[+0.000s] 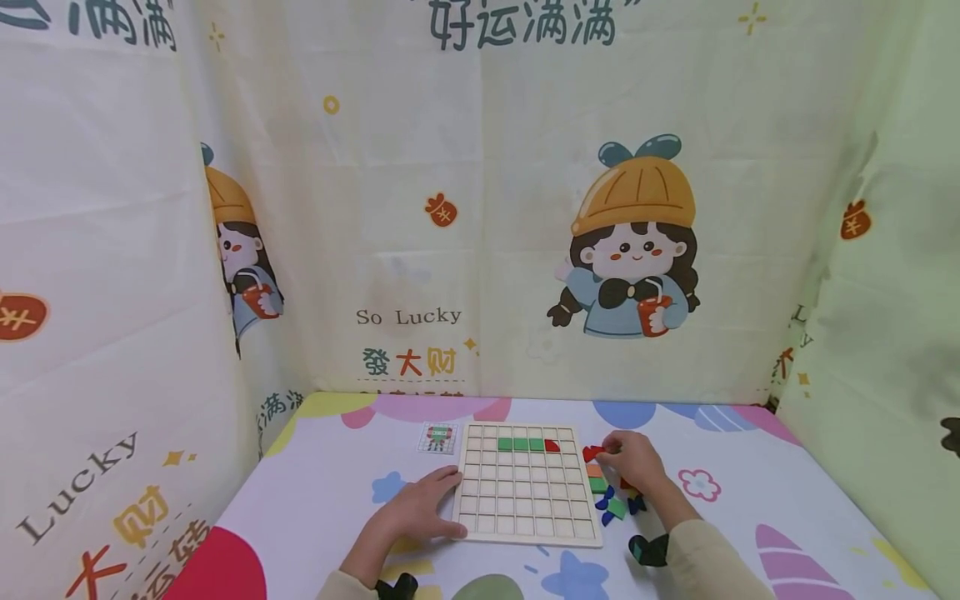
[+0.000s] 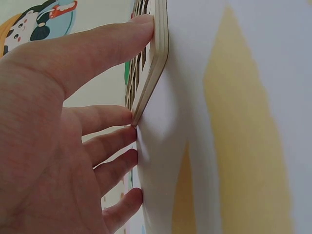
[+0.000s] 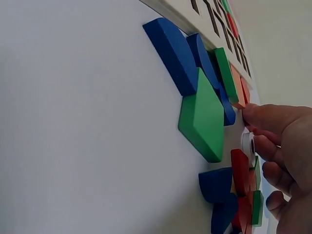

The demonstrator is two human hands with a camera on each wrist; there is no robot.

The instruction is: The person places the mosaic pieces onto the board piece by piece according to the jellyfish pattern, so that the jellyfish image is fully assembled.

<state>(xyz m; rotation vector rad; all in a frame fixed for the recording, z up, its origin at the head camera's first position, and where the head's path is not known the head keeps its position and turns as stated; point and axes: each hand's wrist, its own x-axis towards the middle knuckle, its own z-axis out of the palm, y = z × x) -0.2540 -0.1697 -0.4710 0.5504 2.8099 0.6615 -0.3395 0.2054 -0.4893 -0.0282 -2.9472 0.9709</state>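
A wooden grid board lies on the table. In its upper row sit several green squares and a red rounded piece at their right end. My left hand rests against the board's left side, fingers extended; in the left wrist view the thumb touches the edge. Right of the board, my right hand pinches a red piece at its fingertips. The right wrist view shows the thumb near this piece, which is mostly hidden. A white piece with a black ring lies by the fingers.
Loose blue pieces, a green diamond and red pieces lie in a pile beside the board's right edge. A small pattern card lies off the board's upper left corner. Printed cloth walls enclose the table.
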